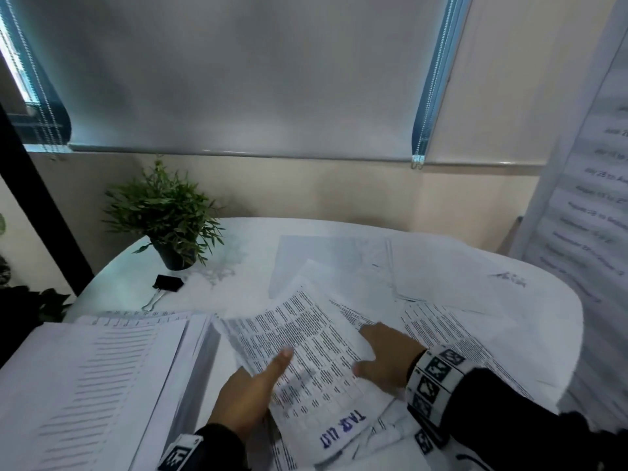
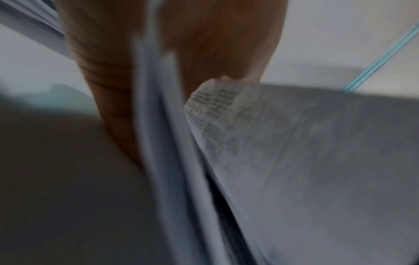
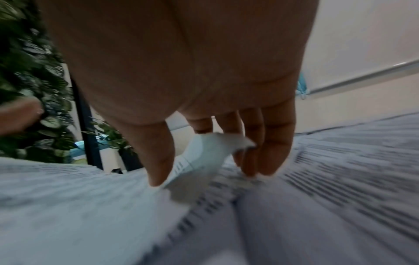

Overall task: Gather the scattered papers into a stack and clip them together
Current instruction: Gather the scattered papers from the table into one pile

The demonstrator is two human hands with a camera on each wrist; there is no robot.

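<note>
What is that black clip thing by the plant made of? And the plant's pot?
The binder clip looks like metal: a black painted body and thin, shiny silver wire handles. The pot is smooth and dark, probably plastic, though glazed ceramic would look much the same from here.

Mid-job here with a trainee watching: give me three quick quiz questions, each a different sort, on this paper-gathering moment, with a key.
1. True or false: the binder clip is already clamped on the papers.
2. Which hand has its thumb on top of the printed sheet: A) left hand B) right hand?
3. Fill in: the clip lies on the table beside the potted ____.

Key:
1. False; it lies apart from the sheets, untouched.
2. A; the left thumb lies over the sheet, the other fingers beneath it. The right hand takes the sheet's right edge.
3. plant.
</note>
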